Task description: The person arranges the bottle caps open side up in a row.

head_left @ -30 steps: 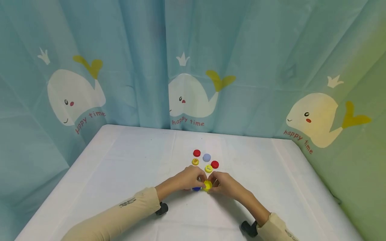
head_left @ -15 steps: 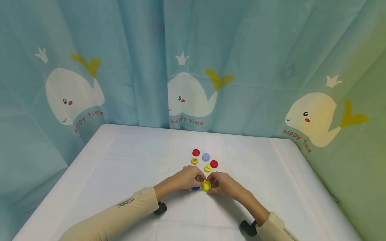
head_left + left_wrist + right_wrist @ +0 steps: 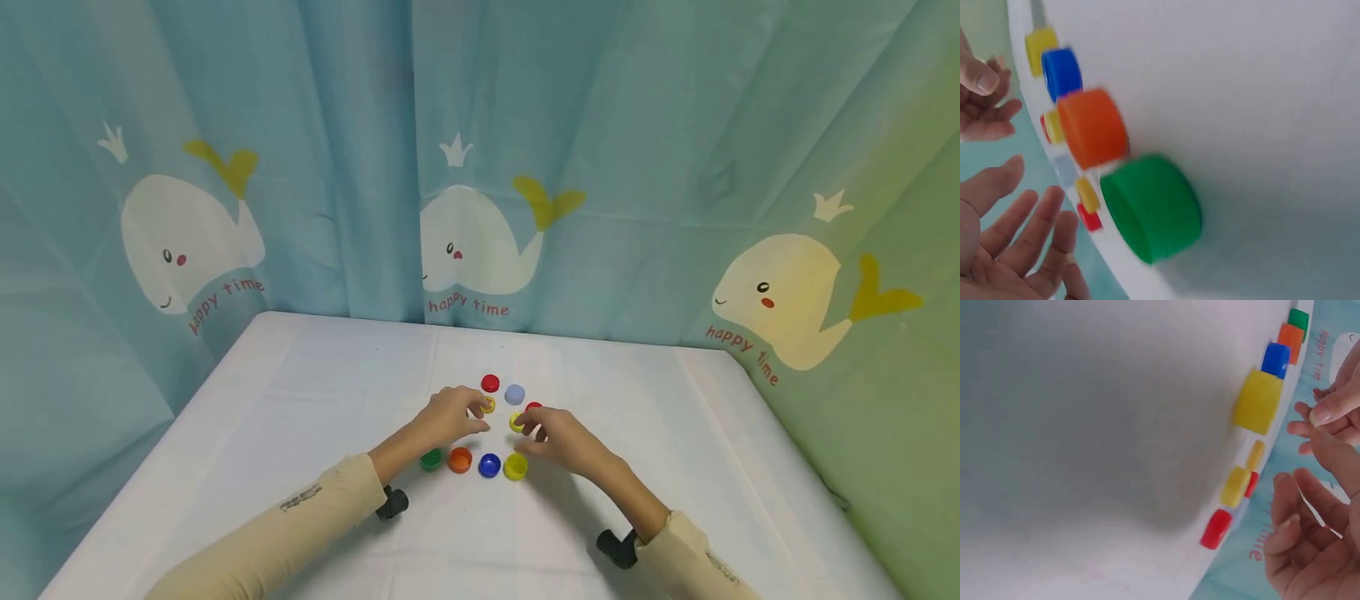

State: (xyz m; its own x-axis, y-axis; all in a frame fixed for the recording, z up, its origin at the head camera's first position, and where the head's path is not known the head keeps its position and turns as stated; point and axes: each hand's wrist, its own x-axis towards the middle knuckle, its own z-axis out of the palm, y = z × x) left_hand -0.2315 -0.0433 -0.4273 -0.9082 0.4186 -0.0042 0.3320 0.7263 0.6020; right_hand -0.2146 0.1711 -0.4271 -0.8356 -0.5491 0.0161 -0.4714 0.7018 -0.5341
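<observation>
Your white-covered table (image 3: 322,392) runs back to a blue-green curtain (image 3: 360,183), printed with crowned whales and red "happy time" lettering, which looks greener at your right. Near you, a green cap (image 3: 431,460), an orange cap (image 3: 460,460), a blue cap (image 3: 490,466) and a yellow cap (image 3: 515,467) line up hollow side up; two red caps (image 3: 490,383), a pale blue cap (image 3: 514,394) and two smaller yellow caps (image 3: 490,405) lie scattered beyond. Your left hand (image 3: 448,414) and right hand (image 3: 564,442) hover, fingers loose and free; their nearness to the farther caps is hard to judge.
</observation>
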